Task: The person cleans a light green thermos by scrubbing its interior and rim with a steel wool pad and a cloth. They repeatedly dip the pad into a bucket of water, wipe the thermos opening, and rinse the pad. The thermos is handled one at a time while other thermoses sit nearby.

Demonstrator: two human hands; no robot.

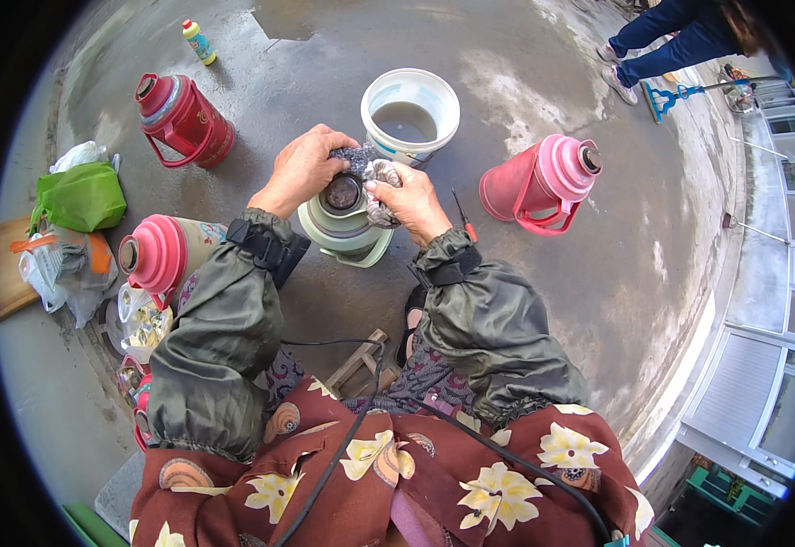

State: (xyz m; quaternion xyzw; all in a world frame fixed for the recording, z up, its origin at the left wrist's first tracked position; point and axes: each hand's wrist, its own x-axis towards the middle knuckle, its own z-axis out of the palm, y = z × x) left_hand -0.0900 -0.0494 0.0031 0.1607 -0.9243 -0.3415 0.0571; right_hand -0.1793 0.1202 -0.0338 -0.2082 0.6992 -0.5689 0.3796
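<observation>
Before me stands a pale green thermos flask (354, 244) with a dark, round mouth (341, 193). My left hand (304, 171) pinches a dark grey speckled cloth (354, 159) at the far side of that mouth. In my right hand (415, 205) is a crumpled pale cloth (381, 193), held against the right side of the flask's neck. The two cloths meet or nearly meet; whether they are one piece I cannot tell. Just beyond is a white bucket (449, 109) of murky grey water. A screwdriver (467, 221) with a red handle lies right of the flask.
A red thermos (198, 132) and a pink-topped one (165, 251) stand left, a pink one (518, 185) right. Farther off is a yellow-green bottle (199, 44). Bags, one green (83, 198), line the left wall. At far right a person (671, 41) stands near a blue mop (666, 98).
</observation>
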